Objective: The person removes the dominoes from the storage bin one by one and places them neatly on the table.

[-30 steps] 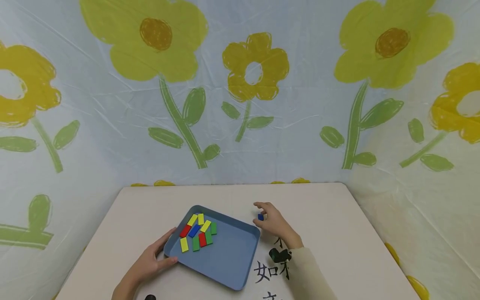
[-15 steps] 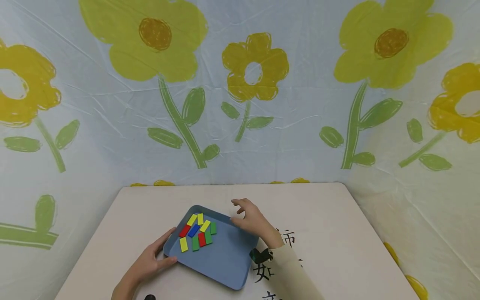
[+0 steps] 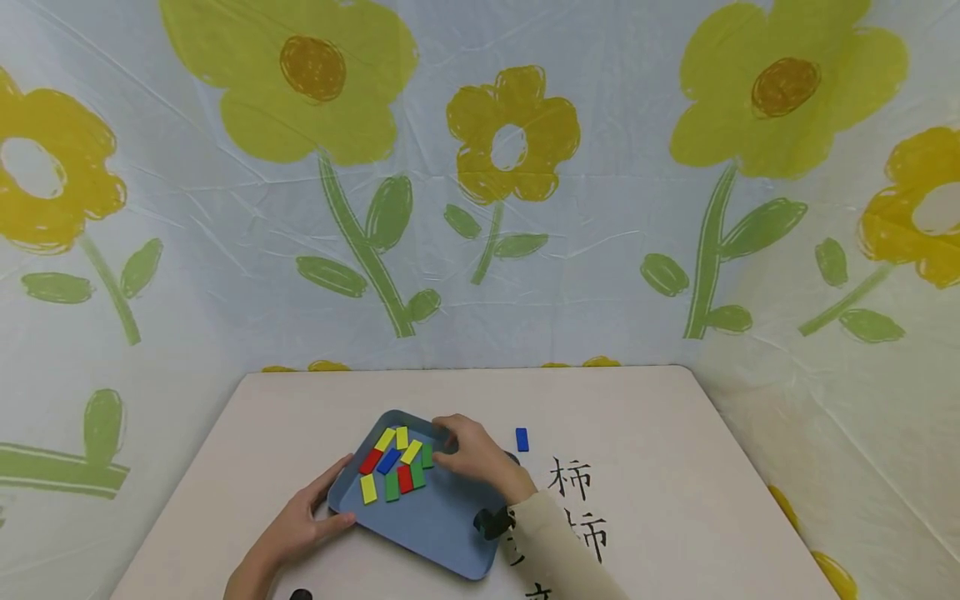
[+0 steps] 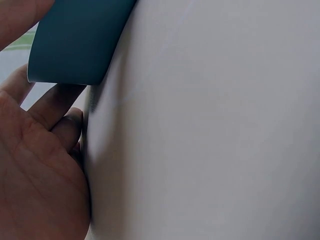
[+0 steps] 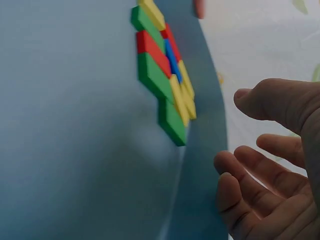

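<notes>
Right grip (image 3: 474, 450) moved farther over tray (image 3: 435, 533), spread near green block (image 3: 427, 455), left grip (image 3: 298, 527) holding tray

1 head view from above, facing forward-down; 2 close wrist views; tray (image 3: 442, 512) in all 3.

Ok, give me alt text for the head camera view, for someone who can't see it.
A person's left hand holds a blue tray of red, yellow, green and blue blocks on a pale table; the right hand, empty, is near the tray's far rim. Another blue block lies outside the tray.
</notes>
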The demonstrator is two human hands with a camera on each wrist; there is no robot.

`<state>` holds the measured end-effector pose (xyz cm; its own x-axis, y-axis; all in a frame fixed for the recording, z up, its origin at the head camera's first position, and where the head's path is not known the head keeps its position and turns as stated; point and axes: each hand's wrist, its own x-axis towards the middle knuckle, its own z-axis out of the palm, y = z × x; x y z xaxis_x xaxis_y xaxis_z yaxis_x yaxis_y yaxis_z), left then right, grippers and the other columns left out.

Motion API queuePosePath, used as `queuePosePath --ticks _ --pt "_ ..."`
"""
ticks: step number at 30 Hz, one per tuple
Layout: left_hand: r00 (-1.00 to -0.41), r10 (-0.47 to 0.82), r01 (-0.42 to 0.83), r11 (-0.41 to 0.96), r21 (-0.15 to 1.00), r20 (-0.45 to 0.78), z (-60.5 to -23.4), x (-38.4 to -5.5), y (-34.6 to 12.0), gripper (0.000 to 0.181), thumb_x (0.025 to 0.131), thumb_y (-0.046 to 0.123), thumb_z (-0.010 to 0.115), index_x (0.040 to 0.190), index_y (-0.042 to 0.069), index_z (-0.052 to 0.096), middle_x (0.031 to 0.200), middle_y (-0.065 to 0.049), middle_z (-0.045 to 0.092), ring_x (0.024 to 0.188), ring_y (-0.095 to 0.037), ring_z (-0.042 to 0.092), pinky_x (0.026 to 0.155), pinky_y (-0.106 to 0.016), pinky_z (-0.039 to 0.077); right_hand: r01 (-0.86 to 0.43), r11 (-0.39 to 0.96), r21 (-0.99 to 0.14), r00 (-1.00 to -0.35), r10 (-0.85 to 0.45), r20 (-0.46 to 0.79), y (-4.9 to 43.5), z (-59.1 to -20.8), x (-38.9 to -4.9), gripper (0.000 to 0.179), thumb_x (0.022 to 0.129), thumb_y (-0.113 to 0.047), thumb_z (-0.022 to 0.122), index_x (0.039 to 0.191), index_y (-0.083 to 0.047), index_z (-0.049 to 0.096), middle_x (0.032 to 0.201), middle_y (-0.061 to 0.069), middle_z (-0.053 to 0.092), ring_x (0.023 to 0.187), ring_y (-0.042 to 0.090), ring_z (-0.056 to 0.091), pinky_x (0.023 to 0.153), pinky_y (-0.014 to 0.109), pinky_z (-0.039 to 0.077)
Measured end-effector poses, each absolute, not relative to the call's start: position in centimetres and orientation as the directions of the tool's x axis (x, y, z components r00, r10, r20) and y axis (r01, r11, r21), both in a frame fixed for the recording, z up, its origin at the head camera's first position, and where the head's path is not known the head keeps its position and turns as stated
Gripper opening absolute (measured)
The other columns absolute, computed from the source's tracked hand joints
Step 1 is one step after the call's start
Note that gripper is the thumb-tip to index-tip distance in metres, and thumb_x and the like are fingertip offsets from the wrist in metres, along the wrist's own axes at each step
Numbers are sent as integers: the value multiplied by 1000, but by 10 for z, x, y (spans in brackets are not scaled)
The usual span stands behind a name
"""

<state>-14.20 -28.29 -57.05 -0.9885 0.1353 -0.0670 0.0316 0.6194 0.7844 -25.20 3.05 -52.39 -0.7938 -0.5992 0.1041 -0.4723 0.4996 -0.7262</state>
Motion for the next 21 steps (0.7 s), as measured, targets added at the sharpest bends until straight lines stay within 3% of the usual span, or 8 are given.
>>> queuePosePath --ticks 10,21 --pt "-988 139 36 619 785 -64 -573 -142 -284 86 91 42 76 163 26 32 166 -14 35 153 -42 29 121 -66 28 -424 515 -745 -812 -580 61 19 -548 -252 52 92 -15 76 139 1 60 134 15 65 81 4 60 70 18 54" --pt "-989 131 28 618 786 -67 -573 -143 -282 87 90 43 76 163 24 32 166 -14 35 154 -43 28 122 -67 27 -440 552 -708 -816 -576 58 10 -556 -251 47 91 -9 77 134 1 64 124 13 67 76 2 53 66 17 49"
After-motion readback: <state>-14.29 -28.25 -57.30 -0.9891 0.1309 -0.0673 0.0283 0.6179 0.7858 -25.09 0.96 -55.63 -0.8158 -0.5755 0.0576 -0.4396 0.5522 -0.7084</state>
